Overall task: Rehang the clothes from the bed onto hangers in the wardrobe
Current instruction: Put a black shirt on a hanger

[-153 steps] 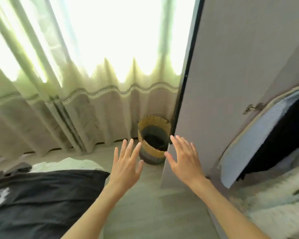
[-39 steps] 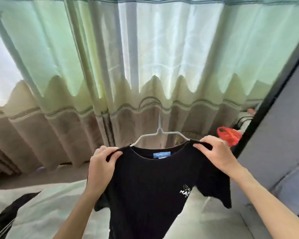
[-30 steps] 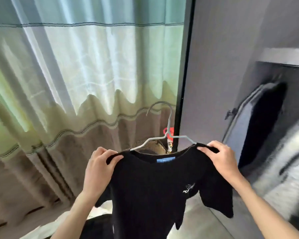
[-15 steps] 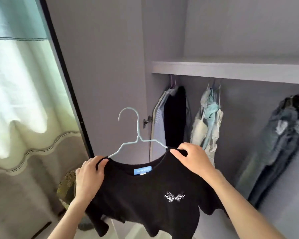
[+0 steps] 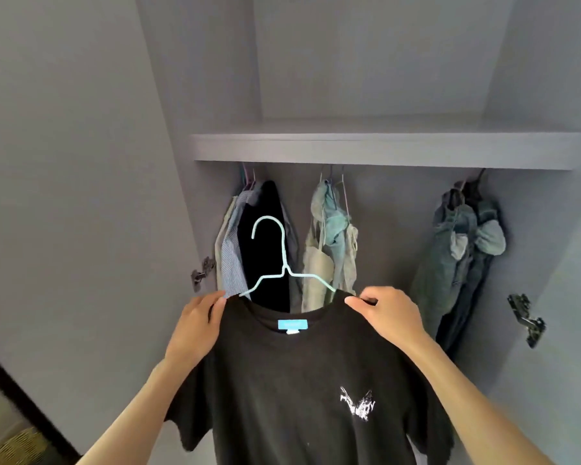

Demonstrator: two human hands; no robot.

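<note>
A black T-shirt (image 5: 302,391) with a blue neck label and a white chest print hangs on a light-blue wire hanger (image 5: 277,260). My left hand (image 5: 195,325) grips the shirt's left shoulder over the hanger's end. At the right shoulder, my right hand (image 5: 388,313) pinches the cloth the same way. The hanger's hook points up, well below the shelf (image 5: 383,147) of the open wardrobe. The rail under the shelf is hidden.
Hanging clothes fill the wardrobe: striped and black garments (image 5: 252,243) at the left, pale green tops (image 5: 331,243) in the middle, denim pieces (image 5: 463,250) at the right. Door hinges (image 5: 525,318) stick out on both sides. A woven basket (image 5: 17,448) shows at bottom left.
My view has swung right from the curtain to face the wardrobe squarely. Both hands carried the shirt on its hanger towards the hanging space and kept their grip.
</note>
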